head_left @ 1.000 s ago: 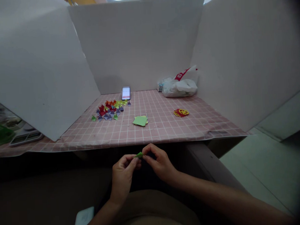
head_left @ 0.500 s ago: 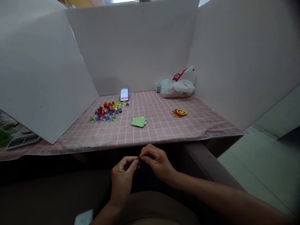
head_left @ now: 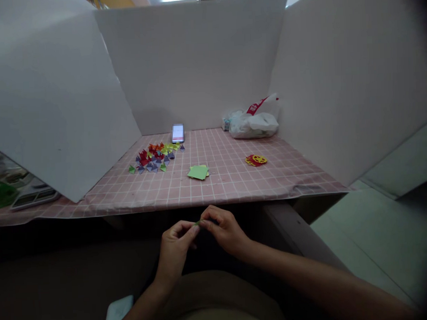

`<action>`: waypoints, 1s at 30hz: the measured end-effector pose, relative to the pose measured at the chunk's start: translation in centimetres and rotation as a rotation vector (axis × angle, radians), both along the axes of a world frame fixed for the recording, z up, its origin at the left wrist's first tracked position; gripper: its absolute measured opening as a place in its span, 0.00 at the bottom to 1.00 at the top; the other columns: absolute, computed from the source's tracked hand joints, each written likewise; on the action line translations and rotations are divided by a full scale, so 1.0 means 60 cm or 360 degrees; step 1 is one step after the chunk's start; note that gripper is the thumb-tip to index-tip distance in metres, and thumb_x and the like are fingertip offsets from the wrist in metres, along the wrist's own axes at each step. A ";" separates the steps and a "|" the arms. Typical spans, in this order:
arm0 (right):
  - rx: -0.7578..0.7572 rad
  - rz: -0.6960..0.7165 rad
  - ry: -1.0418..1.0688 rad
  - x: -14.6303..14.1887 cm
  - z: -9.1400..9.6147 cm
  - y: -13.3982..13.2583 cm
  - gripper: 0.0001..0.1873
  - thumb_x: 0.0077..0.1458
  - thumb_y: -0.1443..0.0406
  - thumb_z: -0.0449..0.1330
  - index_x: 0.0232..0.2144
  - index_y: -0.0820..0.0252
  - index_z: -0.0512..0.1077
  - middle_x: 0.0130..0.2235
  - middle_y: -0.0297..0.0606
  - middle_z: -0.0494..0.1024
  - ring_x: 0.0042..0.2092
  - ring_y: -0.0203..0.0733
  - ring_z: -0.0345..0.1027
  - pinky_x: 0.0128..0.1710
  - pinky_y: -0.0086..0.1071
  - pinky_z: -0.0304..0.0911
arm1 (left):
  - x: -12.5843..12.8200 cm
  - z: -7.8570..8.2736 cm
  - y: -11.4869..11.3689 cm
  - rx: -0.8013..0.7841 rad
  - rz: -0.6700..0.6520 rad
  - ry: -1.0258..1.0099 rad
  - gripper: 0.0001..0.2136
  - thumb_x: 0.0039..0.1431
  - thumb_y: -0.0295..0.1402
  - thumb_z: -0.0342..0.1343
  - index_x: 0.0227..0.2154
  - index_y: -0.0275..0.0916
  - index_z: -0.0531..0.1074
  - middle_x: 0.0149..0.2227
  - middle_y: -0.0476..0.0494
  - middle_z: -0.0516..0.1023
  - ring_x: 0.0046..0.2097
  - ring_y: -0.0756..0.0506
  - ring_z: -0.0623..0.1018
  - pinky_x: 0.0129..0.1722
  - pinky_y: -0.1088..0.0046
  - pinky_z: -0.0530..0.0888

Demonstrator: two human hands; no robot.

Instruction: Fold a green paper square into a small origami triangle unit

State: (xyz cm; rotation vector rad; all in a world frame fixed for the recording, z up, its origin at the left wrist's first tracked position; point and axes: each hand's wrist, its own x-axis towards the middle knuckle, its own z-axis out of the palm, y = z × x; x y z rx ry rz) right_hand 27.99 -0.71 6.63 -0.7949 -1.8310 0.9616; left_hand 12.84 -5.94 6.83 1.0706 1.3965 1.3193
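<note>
Below the table's front edge, over my lap, my left hand point(head_left: 175, 249) and my right hand point(head_left: 224, 231) meet fingertip to fingertip. Both pinch a small folded green paper piece point(head_left: 198, 222), of which only a thin sliver shows between the fingers. On the pink checked tablecloth point(head_left: 228, 180) lies a stack of green paper squares point(head_left: 198, 172) straight ahead of my hands. A heap of several small folded paper triangles point(head_left: 156, 157) in red, purple, yellow and green lies further back on the left.
White boards wall the table on the left, back and right. A phone point(head_left: 177, 133) leans at the back wall, a white plastic bag point(head_left: 253, 122) sits at the back right, red and yellow paper bits point(head_left: 256, 160) lie right of centre. A scale point(head_left: 34, 196) sits beyond the left board.
The green piece showed as a broader shape between my fingers a second ago; now it is pressed to a thin sliver. My hands have stayed in the same place.
</note>
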 end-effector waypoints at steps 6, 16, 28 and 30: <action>-0.0241 0.0104 0.0034 0.003 -0.008 0.008 0.09 0.57 0.64 0.59 0.26 0.60 0.72 0.29 0.33 0.74 0.33 0.38 0.67 0.35 0.31 0.60 | -0.008 -0.005 0.002 0.0023 0.0071 -0.0007 0.08 0.49 0.37 0.64 0.23 0.37 0.76 0.21 0.53 0.68 0.26 0.51 0.65 0.27 0.77 0.63; -0.0302 0.0097 -0.0045 0.002 -0.008 0.005 0.10 0.56 0.65 0.58 0.23 0.60 0.71 0.25 0.32 0.71 0.29 0.37 0.64 0.31 0.30 0.57 | -0.011 -0.009 0.002 0.0001 -0.0060 -0.0058 0.11 0.51 0.38 0.64 0.23 0.36 0.74 0.23 0.52 0.71 0.28 0.51 0.67 0.30 0.77 0.64; -0.0345 0.0233 -0.0165 0.005 -0.013 0.011 0.08 0.55 0.67 0.58 0.24 0.62 0.71 0.25 0.32 0.70 0.29 0.35 0.62 0.31 0.28 0.56 | -0.015 0.000 0.009 -0.0035 -0.0132 0.0030 0.09 0.51 0.38 0.63 0.27 0.35 0.76 0.26 0.49 0.75 0.30 0.49 0.70 0.32 0.76 0.66; -0.0273 0.0278 -0.0238 0.005 -0.012 0.011 0.08 0.55 0.68 0.58 0.25 0.63 0.72 0.26 0.33 0.71 0.30 0.36 0.63 0.31 0.28 0.56 | -0.016 0.002 0.010 -0.0026 -0.0187 0.0115 0.09 0.51 0.38 0.63 0.26 0.35 0.77 0.26 0.49 0.75 0.30 0.49 0.70 0.32 0.75 0.66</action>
